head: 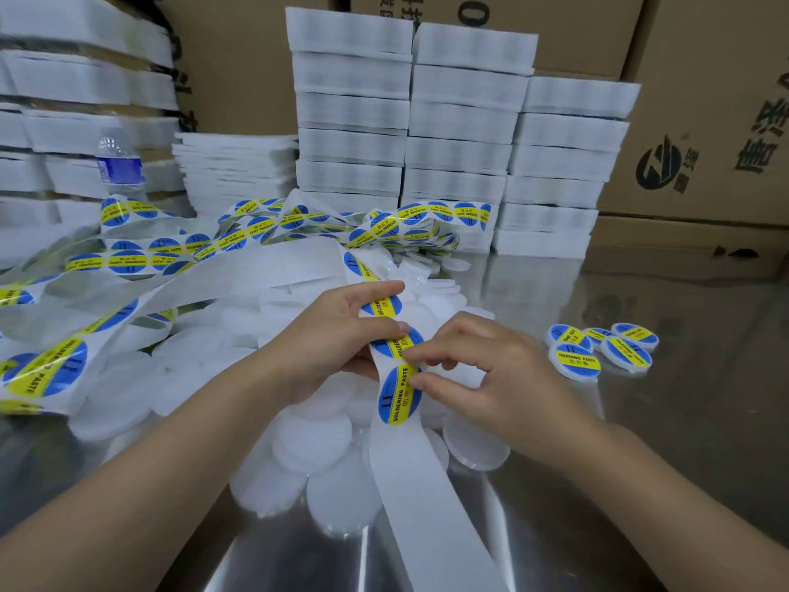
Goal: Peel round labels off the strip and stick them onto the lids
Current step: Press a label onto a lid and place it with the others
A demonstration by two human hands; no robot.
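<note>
My left hand [341, 331] grips the white strip [427, 484] from the 9 o'clock side, fingers curled over it. My right hand [482, 369] pinches the edge of a round blue-and-yellow label [397, 399] between thumb and forefinger. Under both hands lies the heap of blank white lids [307, 442], and at 3 o'clock a small cluster of labelled lids [597, 350] sits on the steel table [661, 463].

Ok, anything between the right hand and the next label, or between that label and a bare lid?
Nothing visible. The right hand pinches the label at its edge, on the strip the left hand holds; bare lids lie uncovered just right of it.
</note>
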